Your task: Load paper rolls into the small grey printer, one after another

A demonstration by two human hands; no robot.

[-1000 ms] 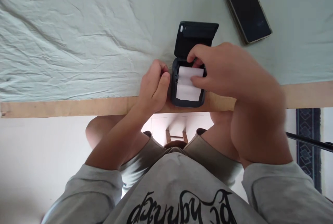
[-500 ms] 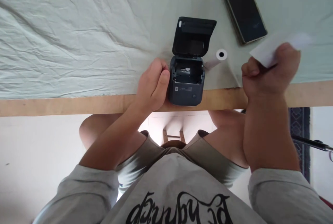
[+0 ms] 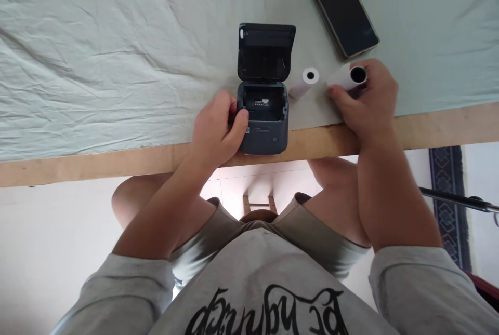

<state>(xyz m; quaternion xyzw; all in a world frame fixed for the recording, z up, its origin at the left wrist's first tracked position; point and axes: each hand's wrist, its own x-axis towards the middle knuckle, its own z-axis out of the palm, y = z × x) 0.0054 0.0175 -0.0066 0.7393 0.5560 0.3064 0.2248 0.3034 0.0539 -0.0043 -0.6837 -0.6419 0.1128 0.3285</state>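
A dark label printer (image 3: 263,135) stands at the table's front edge, its lid (image 3: 265,54) raised and its paper bay exposed. My left hand (image 3: 220,127) grips the printer's left side, the thumb on its front corner and the other fingers partly hidden. In my right hand (image 3: 370,98) is a white paper roll (image 3: 345,78) with a wide dark core, tilted close to the tabletop; I cannot tell whether it touches the cloth. Between it and the printer stands a second paper roll (image 3: 304,83), with a narrower core.
A black smartphone (image 3: 346,15) in a clear-edged case lies behind the rolls. Pale green cloth (image 3: 136,65) covers the table, with a bare wooden edge (image 3: 319,140) in front. Below are my legs and a wooden stool (image 3: 259,214). A dark bar (image 3: 456,199) juts in at right.
My right hand has come left and lower, and the roll's round end now faces up instead of a blurred white shape. My left thumb has moved onto the printer's front. The view has shifted slightly.
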